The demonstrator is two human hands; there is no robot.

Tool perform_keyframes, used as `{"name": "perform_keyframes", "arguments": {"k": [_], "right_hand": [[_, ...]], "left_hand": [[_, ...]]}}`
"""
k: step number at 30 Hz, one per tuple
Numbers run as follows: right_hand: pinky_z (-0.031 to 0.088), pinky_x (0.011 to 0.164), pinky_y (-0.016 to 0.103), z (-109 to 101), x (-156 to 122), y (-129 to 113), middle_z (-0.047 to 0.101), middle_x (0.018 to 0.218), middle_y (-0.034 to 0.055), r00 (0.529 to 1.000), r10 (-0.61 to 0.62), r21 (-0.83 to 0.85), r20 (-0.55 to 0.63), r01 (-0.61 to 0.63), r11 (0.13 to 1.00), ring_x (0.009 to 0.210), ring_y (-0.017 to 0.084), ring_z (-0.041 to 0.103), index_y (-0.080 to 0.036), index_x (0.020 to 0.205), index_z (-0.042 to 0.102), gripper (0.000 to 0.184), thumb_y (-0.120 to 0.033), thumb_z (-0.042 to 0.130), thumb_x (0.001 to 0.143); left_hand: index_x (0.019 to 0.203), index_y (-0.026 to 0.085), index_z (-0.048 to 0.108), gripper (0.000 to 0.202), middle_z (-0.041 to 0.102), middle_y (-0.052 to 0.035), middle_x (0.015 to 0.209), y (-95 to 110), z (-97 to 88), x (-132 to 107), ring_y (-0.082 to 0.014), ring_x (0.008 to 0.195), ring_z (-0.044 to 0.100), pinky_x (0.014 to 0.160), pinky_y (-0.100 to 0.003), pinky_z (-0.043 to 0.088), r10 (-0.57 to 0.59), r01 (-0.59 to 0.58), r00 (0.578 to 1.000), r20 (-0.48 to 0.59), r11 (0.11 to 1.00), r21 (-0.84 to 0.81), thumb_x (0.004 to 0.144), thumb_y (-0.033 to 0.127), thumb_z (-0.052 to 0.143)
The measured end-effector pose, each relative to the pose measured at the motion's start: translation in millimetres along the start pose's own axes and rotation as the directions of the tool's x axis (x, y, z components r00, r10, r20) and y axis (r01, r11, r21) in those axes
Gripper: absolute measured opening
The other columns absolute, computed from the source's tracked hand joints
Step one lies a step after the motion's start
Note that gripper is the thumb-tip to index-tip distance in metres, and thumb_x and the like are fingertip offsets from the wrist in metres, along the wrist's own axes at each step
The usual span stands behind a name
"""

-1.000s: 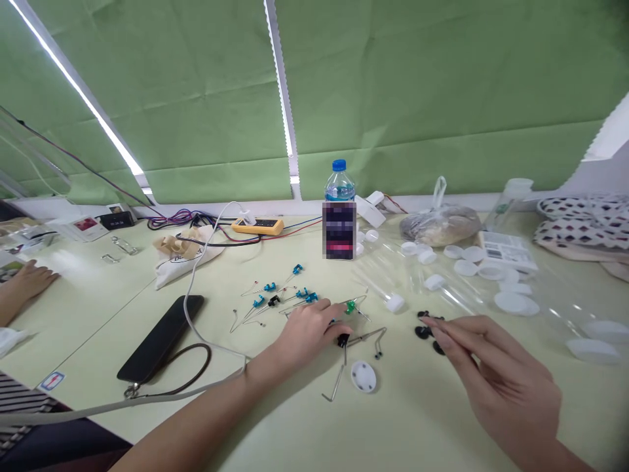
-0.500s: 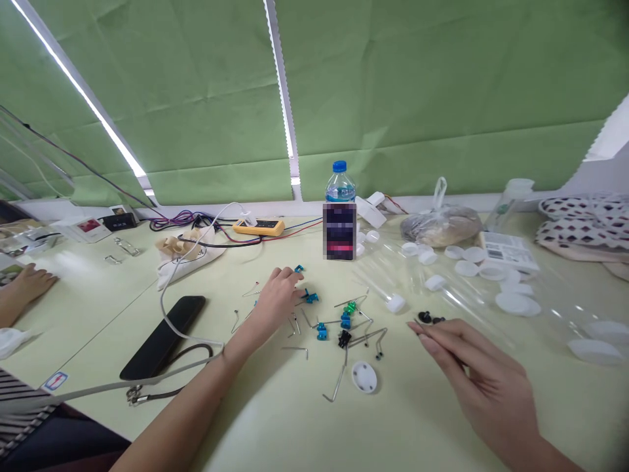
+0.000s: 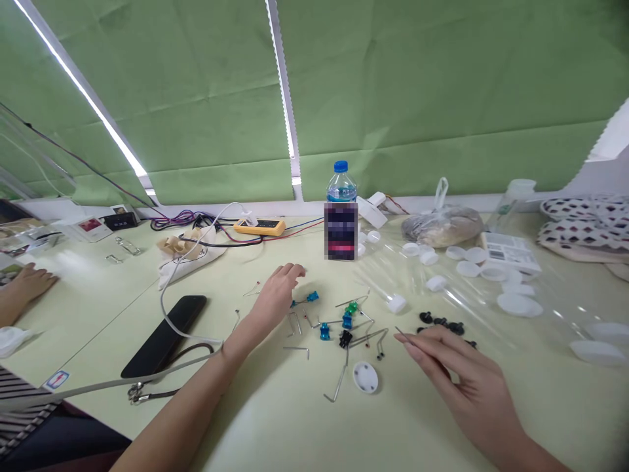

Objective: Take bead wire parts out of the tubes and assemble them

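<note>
My left hand point(image 3: 276, 294) hovers over the left side of a scatter of small parts, its fingers curled; whatever they hold is hidden. Just right of it lies a blue spool-like piece point(image 3: 312, 297), with another blue bit partly behind the hand. My right hand point(image 3: 459, 377) pinches a thin metal rod point(image 3: 400, 332) between thumb and fingers. Between the hands are more blue spools point(image 3: 325, 332), a green one point(image 3: 351, 307), a black one point(image 3: 345, 338), several bent metal wires point(image 3: 339, 383) and a white disc with holes point(image 3: 365, 377). Black round pieces point(image 3: 456, 328) sit behind my right hand.
A black phone point(image 3: 164, 335) and a white cable point(image 3: 170, 314) lie left of my forearm. At the back stand a bottle point(image 3: 341, 183) and a yellow multimeter point(image 3: 259, 227). Clear tubes point(image 3: 472, 308) and white caps point(image 3: 519, 304) spread rightward. Another person's hand point(image 3: 32, 283) rests far left.
My left hand has turned and curled, and the blue piece at its fingertips is no longer visible there. My right hand has moved left and lower, uncovering more black pieces.
</note>
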State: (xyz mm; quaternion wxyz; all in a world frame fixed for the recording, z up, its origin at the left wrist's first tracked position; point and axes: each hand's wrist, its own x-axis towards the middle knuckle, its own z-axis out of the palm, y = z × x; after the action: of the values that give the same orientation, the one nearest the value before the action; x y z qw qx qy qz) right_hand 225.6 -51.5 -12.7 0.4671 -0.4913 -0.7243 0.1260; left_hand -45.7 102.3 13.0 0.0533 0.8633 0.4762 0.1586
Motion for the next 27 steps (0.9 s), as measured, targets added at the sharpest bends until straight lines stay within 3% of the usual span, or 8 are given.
{"name": "perform_keyframes", "arguments": {"k": [2, 5, 7, 10, 17, 21, 27], "right_hand": [[0.044, 0.062, 0.027, 0.5, 0.2, -0.2, 0.06, 0.087, 0.0015, 1.0, 0.003, 0.0, 0.009, -0.003, 1.0, 0.077, 0.015, 0.061, -0.028, 0.104, 0.064, 0.022, -0.014, 0.052, 0.091], [0.046, 0.064, 0.026, 1.8, 1.3, -0.8, 0.063, 0.087, 0.0016, 1.0, 0.003, -0.006, 0.016, -0.003, 1.0, 0.079, 0.016, 0.062, -0.027, 0.103, 0.065, 0.022, -0.015, 0.052, 0.091], [0.047, 0.064, 0.026, 2.5, 2.3, -1.0, 0.065, 0.087, 0.0016, 1.0, 0.006, -0.016, 0.02, -0.005, 1.0, 0.079, 0.016, 0.063, -0.027, 0.103, 0.065, 0.021, -0.016, 0.051, 0.091], [0.048, 0.064, 0.027, 2.7, 3.5, -1.5, 0.066, 0.086, 0.0026, 0.999, 0.009, -0.029, 0.03, -0.008, 1.0, 0.08, 0.017, 0.065, -0.026, 0.102, 0.066, 0.02, -0.017, 0.051, 0.091], [0.047, 0.063, 0.027, 3.4, 4.7, -2.8, 0.064, 0.084, 0.0025, 0.998, -0.017, -0.003, 0.067, 0.018, 1.0, 0.076, 0.016, 0.063, -0.026, 0.101, 0.066, 0.021, -0.016, 0.05, 0.091], [0.048, 0.065, 0.028, 2.9, 5.0, -4.0, 0.065, 0.085, 0.003, 0.996, -0.013, -0.009, 0.084, 0.014, 1.0, 0.077, 0.017, 0.064, -0.025, 0.103, 0.065, 0.021, -0.015, 0.05, 0.092], [0.049, 0.06, 0.026, 2.2, 2.9, -2.3, 0.066, 0.077, 0.0011, 0.998, 0.04, -0.034, 0.051, -0.038, 0.999, 0.069, 0.016, 0.064, -0.024, 0.1, 0.066, 0.02, -0.023, 0.048, 0.093]], "left_hand": [[0.112, 0.021, 0.055, 0.049, 0.06, -0.0055, 0.108, -1.9, -9.9, -1.5, -0.0185, 0.097, 0.055, 0.078, -0.028, 0.044, 0.051, -0.049, 0.995, 0.087, 0.998, -0.027, 0.078, -0.006, 0.031], [0.097, 0.022, 0.062, 0.029, 0.063, -0.0022, 0.099, -8.1, -26.3, -5.0, -0.0161, 0.086, 0.059, 0.074, -0.025, 0.044, 0.091, -0.076, 0.97, 0.224, 0.994, -0.073, 0.084, 0.008, 0.04], [0.089, 0.022, 0.063, 0.014, 0.064, -0.0007, 0.091, -14.0, -34.1, -7.6, -0.0162, 0.079, 0.06, 0.067, -0.024, 0.044, 0.079, -0.056, 0.951, 0.298, 0.995, -0.086, 0.083, 0.022, 0.051], [0.083, 0.021, 0.064, 0.012, 0.063, -0.0019, 0.086, -22.2, -35.7, -10.2, -0.0191, 0.079, 0.058, 0.063, -0.025, 0.042, 0.026, -0.003, 0.938, 0.346, 0.998, -0.066, 0.073, 0.028, 0.061], [0.071, 0.021, 0.059, 0.004, 0.062, -0.0023, 0.08, -25.1, -17.1, -11.3, -0.02, 0.077, 0.056, 0.064, -0.026, 0.037, -0.039, 0.072, 0.935, 0.352, 0.994, -0.079, 0.071, 0.018, 0.056], [0.068, 0.021, 0.058, 0.006, 0.062, -0.0008, 0.074, -21.8, -17.2, -11.6, -0.0197, 0.076, 0.055, 0.062, -0.026, 0.036, -0.043, 0.097, 0.947, 0.319, 0.983, -0.156, 0.071, 0.017, 0.055], [0.093, 0.018, 0.062, 0.018, 0.064, -0.004, 0.087, -14.1, -37.3, -1.4, -0.0161, 0.073, 0.058, 0.065, -0.026, 0.043, -0.079, 0.128, 0.985, 0.155, 0.932, -0.338, 0.081, 0.026, 0.05]]}}
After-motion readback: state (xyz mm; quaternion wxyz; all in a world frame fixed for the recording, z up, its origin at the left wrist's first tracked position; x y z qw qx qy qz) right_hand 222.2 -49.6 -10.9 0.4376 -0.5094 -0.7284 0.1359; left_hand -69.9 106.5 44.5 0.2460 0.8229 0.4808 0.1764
